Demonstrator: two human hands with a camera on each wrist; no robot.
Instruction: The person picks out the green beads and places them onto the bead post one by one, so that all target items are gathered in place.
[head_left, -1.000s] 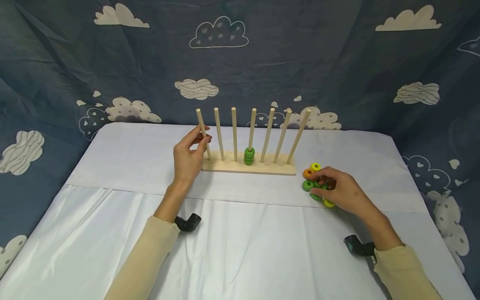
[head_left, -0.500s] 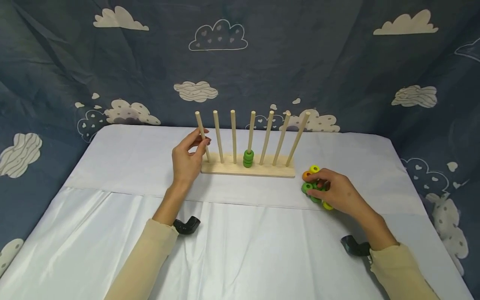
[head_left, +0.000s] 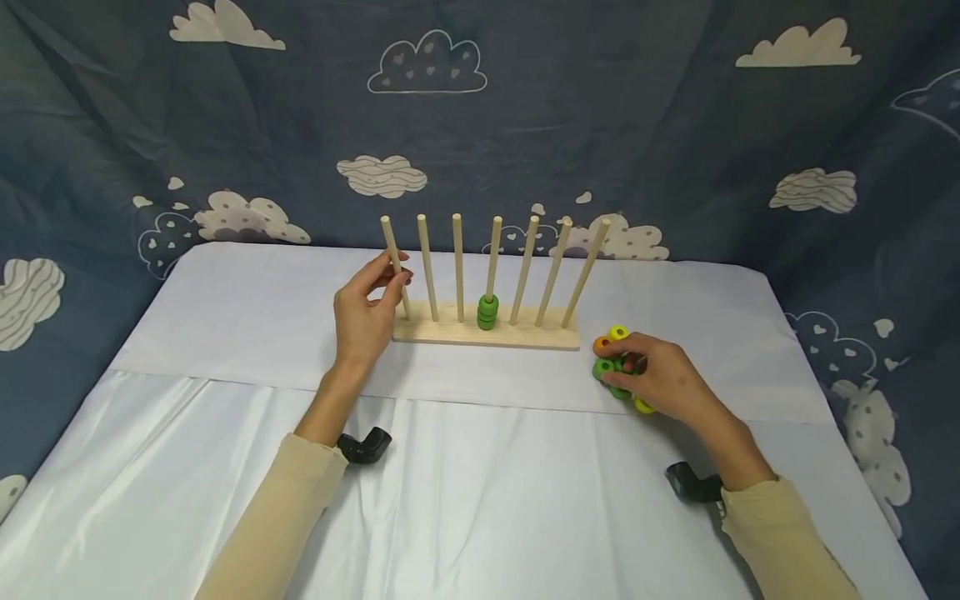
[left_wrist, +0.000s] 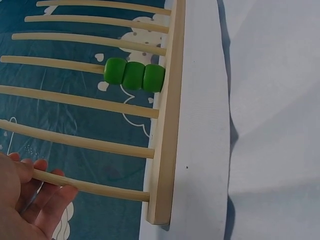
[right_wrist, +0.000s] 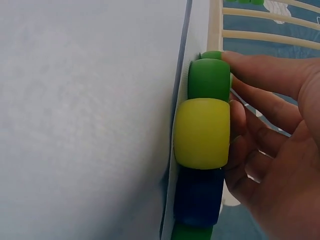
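Note:
A wooden rack point(head_left: 442, 335) with a row of upright pegs stands on the white cloth. Three green beads point(head_left: 487, 312) are stacked on its middle peg. My left hand point(head_left: 366, 321) holds the leftmost peg point(left_wrist: 110, 189) between thumb and fingers, partway up. To the right of the rack, my right hand point(head_left: 663, 379) reaches over a cluster of loose beads, thumb and forefinger at a green bead point(head_left: 602, 369) on the cluster's left side. An orange bead point(head_left: 601, 345) and a yellow bead point(head_left: 618, 332) lie just beyond. The hand hides part of the cluster.
In the right wrist view, a yellow bead point(right_wrist: 202, 133) and a dark blue bead point(right_wrist: 199, 197) lie on the near side of the cluster. White cloth point(head_left: 487, 500) covers the table. Behind it hangs a dark blue curtain point(head_left: 585, 108) with cloud prints.
My right thumb has slid left, closer in against the green bead. The left hand stays on the leftmost peg. The head view has shifted slightly, and the rack and its stacked beads stay put.

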